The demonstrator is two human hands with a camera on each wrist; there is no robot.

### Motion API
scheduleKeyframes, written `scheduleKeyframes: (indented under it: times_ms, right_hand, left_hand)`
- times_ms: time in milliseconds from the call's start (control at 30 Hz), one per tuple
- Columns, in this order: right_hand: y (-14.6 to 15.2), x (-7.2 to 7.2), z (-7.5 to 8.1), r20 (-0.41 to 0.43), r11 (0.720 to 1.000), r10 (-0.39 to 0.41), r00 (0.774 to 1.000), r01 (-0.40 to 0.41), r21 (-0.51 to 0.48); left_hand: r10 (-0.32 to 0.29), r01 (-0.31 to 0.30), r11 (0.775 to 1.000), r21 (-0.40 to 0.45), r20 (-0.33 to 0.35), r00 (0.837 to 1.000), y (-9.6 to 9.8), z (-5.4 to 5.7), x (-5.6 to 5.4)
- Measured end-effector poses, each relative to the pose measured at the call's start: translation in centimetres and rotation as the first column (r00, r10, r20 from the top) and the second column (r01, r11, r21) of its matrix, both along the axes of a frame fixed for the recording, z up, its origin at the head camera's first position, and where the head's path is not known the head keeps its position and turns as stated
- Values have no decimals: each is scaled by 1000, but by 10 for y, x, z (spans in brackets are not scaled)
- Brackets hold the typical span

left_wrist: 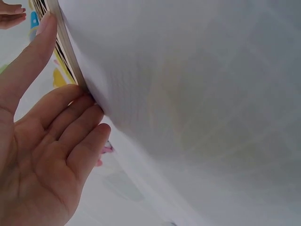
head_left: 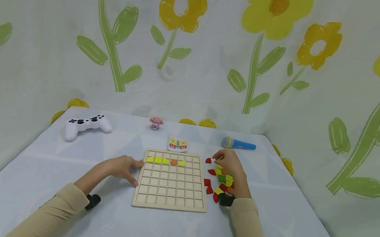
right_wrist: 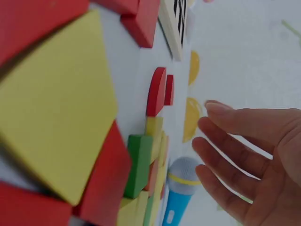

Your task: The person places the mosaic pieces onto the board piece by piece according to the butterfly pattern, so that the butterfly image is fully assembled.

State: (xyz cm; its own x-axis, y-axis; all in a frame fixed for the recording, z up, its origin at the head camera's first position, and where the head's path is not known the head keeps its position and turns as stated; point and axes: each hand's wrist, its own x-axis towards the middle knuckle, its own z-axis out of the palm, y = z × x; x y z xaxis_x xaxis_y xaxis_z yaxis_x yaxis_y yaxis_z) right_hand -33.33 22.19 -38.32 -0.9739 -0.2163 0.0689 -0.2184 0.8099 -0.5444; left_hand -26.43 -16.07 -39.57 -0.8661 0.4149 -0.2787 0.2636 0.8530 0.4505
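Observation:
A wooden grid board (head_left: 168, 206) lies flat in the head view, with several yellow pieces (head_left: 158, 160) and one orange disc (head_left: 174, 162) set in a row near its far side. My left hand (head_left: 122, 166) rests against the board's left edge, thumb and fingertips spread along it; the left wrist view shows those fingers touching the edge. Over the far end of a loose heap of red, yellow, green and orange pieces hovers my right hand (head_left: 230, 162). Its fingers are loosely bent with nothing between them, as the right wrist view shows. A red quarter-round piece (head_left: 208, 160) lies just left of its fingertips.
Behind the board stands a butterfly pattern card (head_left: 178, 144). Farther back are a pink figurine (head_left: 156, 123), a white game controller (head_left: 88, 124) at left and a blue toy microphone (head_left: 240, 143) at right. A flower-printed curtain hangs behind the table.

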Motion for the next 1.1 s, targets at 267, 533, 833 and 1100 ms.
scheduleKeyframes:
  times_ms: [267,533,833,1100]
  right_hand:
    - [15,-4,-13,82,991,-127,988,123,51]
    - [20,-5,-15,144,989,-149,978,145,37]
    - [17,-7,-17,159,989,-135,978,124,76]
    - [16,-9,-18,172,988,-130,976,112,110]
  left_hand:
    - [-22,22,1000,19,-13,1000,0,-3,-2]
    - [-12,12,1000,16,-11,1000,-1,-3,-2]
    - [-12,12,1000,16,-10,1000,-2,-3,-2]
    - [-6,7,1000,8,-11,1000,-1,-3,-2]
